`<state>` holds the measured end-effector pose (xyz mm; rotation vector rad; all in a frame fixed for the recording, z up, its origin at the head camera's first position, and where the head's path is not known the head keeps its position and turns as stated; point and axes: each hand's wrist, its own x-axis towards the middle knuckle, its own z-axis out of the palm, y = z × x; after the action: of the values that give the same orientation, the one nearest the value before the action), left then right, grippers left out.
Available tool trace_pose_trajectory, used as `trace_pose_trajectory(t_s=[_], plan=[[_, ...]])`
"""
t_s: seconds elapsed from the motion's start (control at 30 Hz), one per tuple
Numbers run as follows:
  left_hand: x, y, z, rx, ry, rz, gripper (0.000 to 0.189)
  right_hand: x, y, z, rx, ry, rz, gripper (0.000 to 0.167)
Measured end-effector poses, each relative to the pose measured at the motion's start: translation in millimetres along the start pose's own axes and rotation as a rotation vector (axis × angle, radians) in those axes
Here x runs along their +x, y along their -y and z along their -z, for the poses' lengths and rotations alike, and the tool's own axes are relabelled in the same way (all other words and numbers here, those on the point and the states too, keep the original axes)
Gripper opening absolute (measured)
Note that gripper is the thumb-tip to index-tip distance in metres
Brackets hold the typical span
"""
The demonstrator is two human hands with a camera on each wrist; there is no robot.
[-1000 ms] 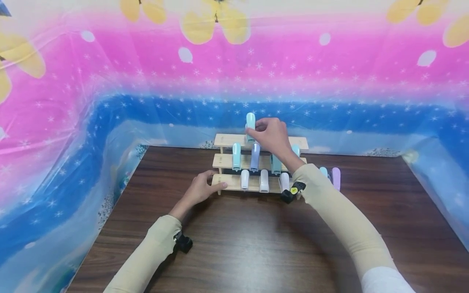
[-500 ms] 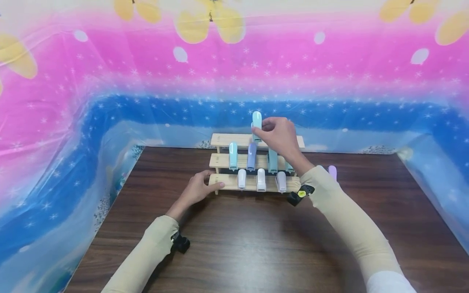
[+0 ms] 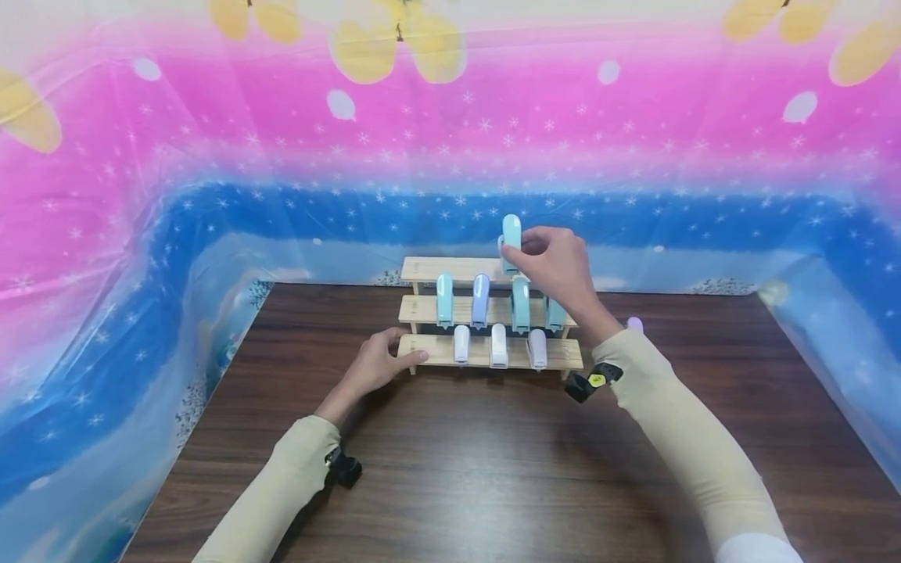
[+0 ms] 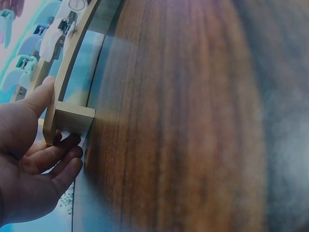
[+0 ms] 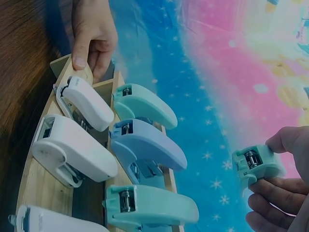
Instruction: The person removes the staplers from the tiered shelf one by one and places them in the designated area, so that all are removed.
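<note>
- From my remote seat I see that the right hand has moved farther right above the top shelf over the last second, taking a mint stapler along.
- That hand pinches the mint stapler between thumb and fingers. I cannot tell whether the stapler's lower end touches the board or hangs just over it.
- For the work in hand, I judge that the stapler's place along the top shelf is being adjusted; it is not yet released.
- The left hand has not shifted: it grips the left end of the front shelf, thumb on top, fingers curled below. I read this as steadying the wooden rack.
- As the right wrist has cleared the front shelf's right end, I get a better look at four staplers on the middle shelf, the rightmost partly covered by the hand.
- Three pale staplers stand apart on the front shelf, unmoved.
- A lilac thing peeks past the right sleeve, mostly hidden.
</note>
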<state>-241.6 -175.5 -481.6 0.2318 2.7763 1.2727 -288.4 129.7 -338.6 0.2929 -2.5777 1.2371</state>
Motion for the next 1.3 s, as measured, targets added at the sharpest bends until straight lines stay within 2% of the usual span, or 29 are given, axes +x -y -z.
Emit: trace_pose_trajectory(t_s=[0.53, 0.97, 1.3], plan=[[-0.4, -0.6, -0.6, 0.004, 0.004, 0.032, 0.066, -13.9, -13.5, 24.1, 0.017, -0.047, -0.041, 0.055], [0.1, -0.5, 0.3, 0.001, 0.01, 0.014, 0.064, -20.5, -26.4, 44.3, -0.013, -0.084, -0.061, 0.059], [0.6, -0.8, -0.4, 0.007, 0.011, 0.007, 0.062, -27.4, -41.9, 58.6, -0.009, -0.11, -0.091, 0.054]])
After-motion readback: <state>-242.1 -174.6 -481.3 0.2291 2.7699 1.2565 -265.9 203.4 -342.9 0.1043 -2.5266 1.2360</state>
